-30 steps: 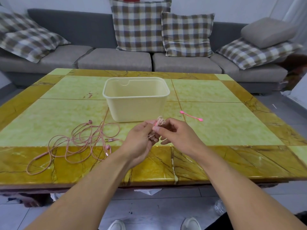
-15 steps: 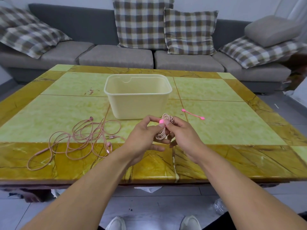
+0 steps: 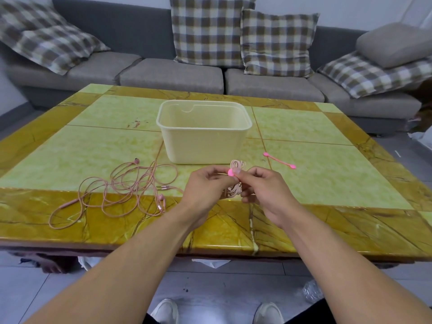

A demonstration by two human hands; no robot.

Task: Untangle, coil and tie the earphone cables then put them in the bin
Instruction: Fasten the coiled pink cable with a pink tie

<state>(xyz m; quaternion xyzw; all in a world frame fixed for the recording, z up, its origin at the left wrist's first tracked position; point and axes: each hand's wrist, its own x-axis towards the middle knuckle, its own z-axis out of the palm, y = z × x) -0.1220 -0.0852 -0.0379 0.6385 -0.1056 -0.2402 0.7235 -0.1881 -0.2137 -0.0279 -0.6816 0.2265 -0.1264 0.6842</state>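
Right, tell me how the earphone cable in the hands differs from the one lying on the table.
The held cable is wound into a small tight coil; the table cable sprawls in loose, tangled loops. The held cable is gripped by the left hand and right hand with a pink tie at it; the table cable lies untouched and untied. Both are pink.

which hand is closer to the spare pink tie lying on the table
Right. The right hand is just near-left of the spare pink tie; the left hand is farther left, beyond the coiled cable.

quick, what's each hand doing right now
Left hand: closed, pinching the coiled earphone cable.
Right hand: closed, pinching the pink tie on it.
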